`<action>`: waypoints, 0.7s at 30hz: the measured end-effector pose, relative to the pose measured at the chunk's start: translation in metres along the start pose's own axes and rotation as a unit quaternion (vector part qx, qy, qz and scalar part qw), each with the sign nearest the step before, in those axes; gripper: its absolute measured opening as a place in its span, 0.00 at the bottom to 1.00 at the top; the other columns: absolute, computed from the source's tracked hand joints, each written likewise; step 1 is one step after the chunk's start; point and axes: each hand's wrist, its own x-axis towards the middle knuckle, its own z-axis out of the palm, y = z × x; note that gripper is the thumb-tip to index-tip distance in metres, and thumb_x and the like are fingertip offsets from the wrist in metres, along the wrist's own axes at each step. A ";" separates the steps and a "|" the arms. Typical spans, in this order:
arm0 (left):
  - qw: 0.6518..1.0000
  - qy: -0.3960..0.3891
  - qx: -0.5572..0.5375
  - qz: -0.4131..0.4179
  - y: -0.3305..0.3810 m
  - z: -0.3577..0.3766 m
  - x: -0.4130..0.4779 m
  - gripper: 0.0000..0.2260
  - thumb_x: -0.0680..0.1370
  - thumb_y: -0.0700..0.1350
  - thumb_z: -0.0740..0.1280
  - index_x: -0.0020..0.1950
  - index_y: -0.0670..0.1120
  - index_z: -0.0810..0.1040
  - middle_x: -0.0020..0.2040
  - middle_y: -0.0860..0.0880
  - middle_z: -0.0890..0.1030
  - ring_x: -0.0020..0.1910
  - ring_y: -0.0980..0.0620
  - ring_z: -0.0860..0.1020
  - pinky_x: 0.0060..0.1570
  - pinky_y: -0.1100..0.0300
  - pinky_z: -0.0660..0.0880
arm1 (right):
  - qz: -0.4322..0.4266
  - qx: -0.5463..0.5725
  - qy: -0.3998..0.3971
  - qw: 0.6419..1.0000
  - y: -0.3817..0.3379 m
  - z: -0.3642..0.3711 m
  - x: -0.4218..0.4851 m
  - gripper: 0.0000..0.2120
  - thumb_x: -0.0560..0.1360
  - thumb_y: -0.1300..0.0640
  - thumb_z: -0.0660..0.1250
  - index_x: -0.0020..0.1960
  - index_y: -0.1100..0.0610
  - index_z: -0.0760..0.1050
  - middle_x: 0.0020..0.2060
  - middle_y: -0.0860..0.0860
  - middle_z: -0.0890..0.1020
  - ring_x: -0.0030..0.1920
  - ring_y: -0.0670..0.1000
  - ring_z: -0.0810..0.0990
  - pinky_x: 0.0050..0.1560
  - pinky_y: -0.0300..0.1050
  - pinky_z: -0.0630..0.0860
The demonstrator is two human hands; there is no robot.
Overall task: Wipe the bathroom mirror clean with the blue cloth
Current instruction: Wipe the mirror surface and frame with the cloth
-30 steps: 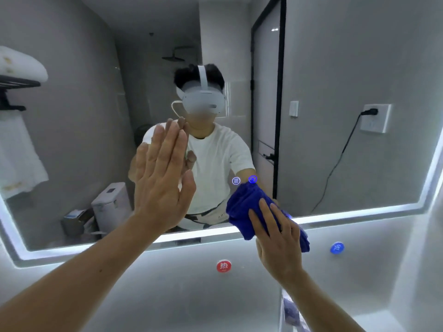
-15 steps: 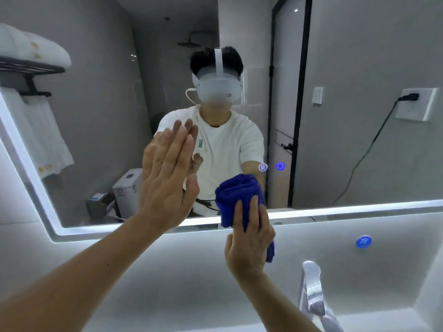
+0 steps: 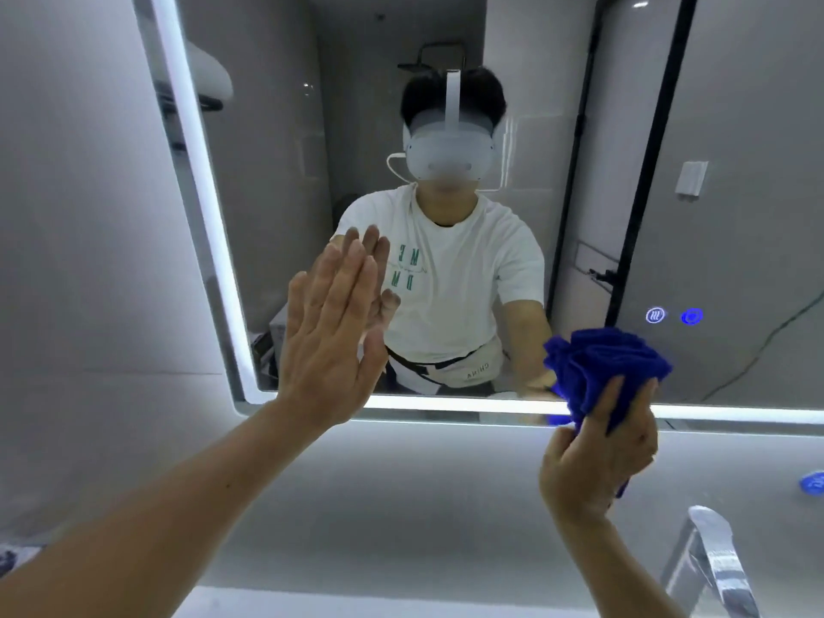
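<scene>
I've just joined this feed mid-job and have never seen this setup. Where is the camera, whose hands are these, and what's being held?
There is no machine here: a person works with bare hands. The single picture comes from a camera worn on their head, looking forward and down. The figure in the mirror is that person's own reflection, wearing the headset. The left hand lies flat, fingers straight, seemingly against the glass near its lower left corner. The right hand grips a bunched blue cloth at the mirror's lit bottom edge. Two glowing buttons sit on the glass just above the cloth. A chrome faucet shows at bottom right.
</scene>
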 end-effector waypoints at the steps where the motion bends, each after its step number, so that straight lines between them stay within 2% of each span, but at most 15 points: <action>1: 1.000 0.005 0.000 -0.003 -0.008 -0.003 -0.001 0.25 0.80 0.43 0.54 0.77 0.37 0.58 0.77 0.38 0.60 0.78 0.40 0.55 0.73 0.35 0.55 | -0.022 0.003 -0.004 1.000 -0.027 0.006 -0.012 0.35 0.68 0.67 0.61 0.75 0.63 0.60 0.74 0.67 0.61 0.67 0.69 0.66 0.63 0.62 0.65; 4: 1.000 0.021 -0.006 0.004 -0.030 -0.013 -0.004 0.25 0.81 0.43 0.55 0.78 0.40 0.56 0.78 0.39 0.59 0.79 0.41 0.54 0.74 0.35 0.55 | -0.103 0.024 -0.049 0.993 -0.107 0.024 -0.051 0.36 0.68 0.69 0.67 0.74 0.62 0.62 0.73 0.63 0.61 0.68 0.65 0.67 0.60 0.61 0.71; 7: 0.999 0.030 0.015 0.005 -0.056 -0.028 -0.007 0.27 0.80 0.44 0.56 0.78 0.42 0.55 0.78 0.41 0.59 0.79 0.43 0.53 0.75 0.38 0.53 | -0.128 0.024 -0.087 0.988 -0.172 0.036 -0.073 0.39 0.64 0.67 0.74 0.72 0.60 0.64 0.72 0.61 0.65 0.67 0.63 0.68 0.56 0.61 0.76; 9: 0.999 0.031 0.036 -0.002 -0.073 -0.039 -0.009 0.27 0.81 0.46 0.54 0.79 0.44 0.53 0.79 0.43 0.57 0.79 0.44 0.51 0.76 0.42 0.50 | -0.176 0.010 -0.086 0.981 -0.204 0.045 -0.081 0.33 0.69 0.65 0.71 0.72 0.58 0.65 0.72 0.60 0.66 0.67 0.62 0.69 0.58 0.61 0.75; 11: 0.998 0.025 0.058 -0.006 -0.092 -0.049 -0.013 0.28 0.82 0.47 0.53 0.80 0.46 0.50 0.81 0.47 0.52 0.80 0.46 0.50 0.77 0.44 0.46 | -0.251 0.004 -0.092 0.964 -0.234 0.053 -0.091 0.25 0.76 0.63 0.62 0.72 0.56 0.67 0.72 0.58 0.66 0.68 0.62 0.68 0.60 0.61 0.71; 13: 0.997 0.017 0.077 -0.013 -0.109 -0.057 -0.016 0.28 0.81 0.48 0.54 0.80 0.46 0.49 0.81 0.48 0.49 0.80 0.45 0.49 0.77 0.46 0.43 | -0.304 0.006 -0.122 0.945 -0.257 0.060 -0.097 0.20 0.81 0.63 0.54 0.72 0.53 0.69 0.72 0.56 0.67 0.68 0.61 0.69 0.61 0.60 0.68; 15: 0.996 0.010 0.087 -0.021 -0.121 -0.062 -0.019 0.28 0.82 0.50 0.53 0.80 0.45 0.51 0.81 0.47 0.50 0.80 0.45 0.49 0.77 0.47 0.41 | -0.334 0.020 -0.139 0.932 -0.269 0.063 -0.095 0.20 0.81 0.61 0.52 0.71 0.51 0.69 0.72 0.53 0.68 0.67 0.59 0.71 0.60 0.58 0.70; 18: 0.995 0.003 0.097 -0.030 -0.126 -0.064 -0.018 0.27 0.82 0.51 0.52 0.80 0.44 0.52 0.81 0.46 0.51 0.80 0.45 0.49 0.77 0.47 0.41 | -0.449 0.003 -0.152 0.881 -0.255 0.062 -0.083 0.30 0.73 0.55 0.64 0.74 0.50 0.65 0.75 0.51 0.63 0.68 0.56 0.68 0.59 0.57 0.75; 20: 0.995 0.004 0.092 -0.026 -0.122 -0.062 -0.014 0.28 0.82 0.50 0.52 0.81 0.46 0.50 0.81 0.46 0.50 0.80 0.45 0.48 0.77 0.46 0.42 | -0.512 -0.031 -0.157 0.844 -0.233 0.056 -0.066 0.35 0.70 0.52 0.68 0.75 0.48 0.63 0.76 0.49 0.59 0.70 0.55 0.66 0.61 0.56 0.72; 21: 0.996 0.008 0.087 -0.023 -0.119 -0.061 -0.011 0.28 0.82 0.50 0.52 0.81 0.46 0.48 0.81 0.47 0.49 0.80 0.46 0.48 0.77 0.45 0.43 | -0.525 -0.042 -0.149 0.837 -0.222 0.051 -0.054 0.34 0.71 0.51 0.69 0.75 0.48 0.63 0.77 0.49 0.59 0.71 0.55 0.66 0.63 0.56 0.70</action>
